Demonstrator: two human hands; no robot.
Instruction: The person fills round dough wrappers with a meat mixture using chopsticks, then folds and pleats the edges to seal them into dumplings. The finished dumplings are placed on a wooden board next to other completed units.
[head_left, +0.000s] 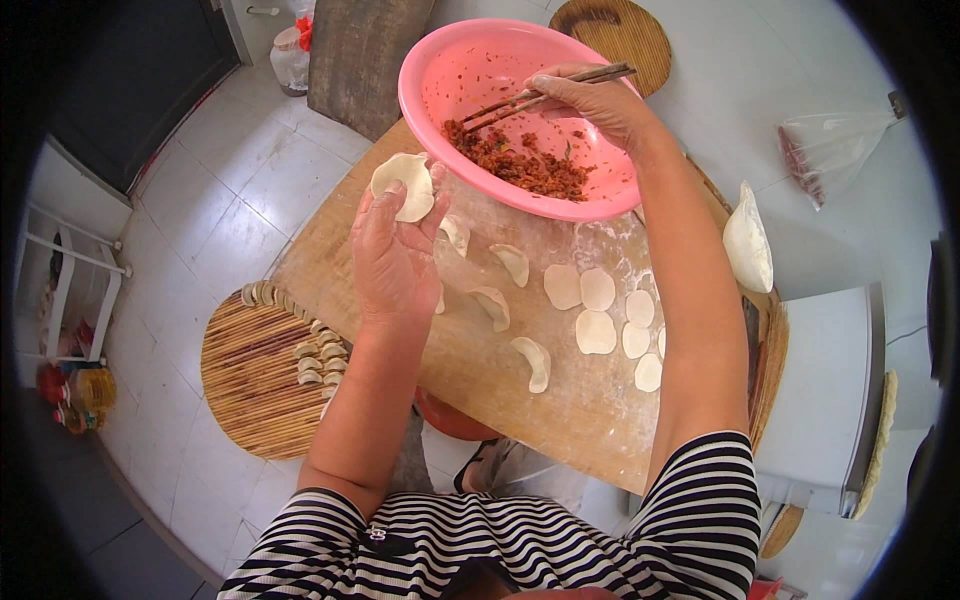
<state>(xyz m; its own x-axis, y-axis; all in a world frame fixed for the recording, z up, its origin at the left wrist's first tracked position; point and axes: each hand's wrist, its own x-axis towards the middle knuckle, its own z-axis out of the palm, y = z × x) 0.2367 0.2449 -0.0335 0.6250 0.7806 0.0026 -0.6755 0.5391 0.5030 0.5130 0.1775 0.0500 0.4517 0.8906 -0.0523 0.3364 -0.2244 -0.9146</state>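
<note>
My left hand (396, 262) holds a round dough wrapper (403, 186), the thumb lying across its face. In my right hand (581, 101) is a pair of wooden chopsticks (525, 97), their tips in the reddish-brown minced filling (525, 165). That filling lies in the low side of a large pink basin (517, 199), which leans towards me at the board's far edge. On the floured wooden board (465, 379) are several folded dumplings (532, 364). Flat dough wrappers (596, 331) lie to their right, some partly hidden by my right forearm.
Lower left, a round slatted tray (255, 382) carries rows of dumplings (309, 364). A bag of flour (748, 244) stands at the board's right edge, beside a white cabinet (814, 375). Bottles (90, 390) and a white rack (82, 292) are at the far left.
</note>
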